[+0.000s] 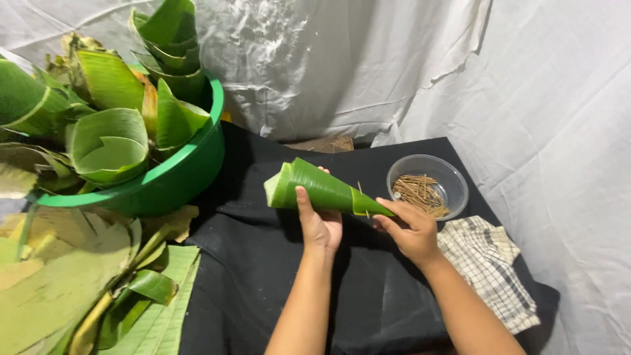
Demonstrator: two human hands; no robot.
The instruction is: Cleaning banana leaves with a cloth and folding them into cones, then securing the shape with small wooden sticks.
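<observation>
Leaf cone (322,190) is lying sideways in the air above the black cloth (263,276), because we are gripping its wide end with our left hand (320,227), thumb pressed across it so the roll is not springing open. Our right hand (411,230) is pinching the pointed tip, near a thin stick (360,192). Within reach are sitting the clear bowl of sticks (427,187) and the green basin (164,177) stacked with cones.

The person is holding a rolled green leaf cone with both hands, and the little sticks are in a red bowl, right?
Not quite. In the head view both hands, left and right, do hold the leaf cone, but the little sticks sit in a clear bowl, not a red one.
</observation>
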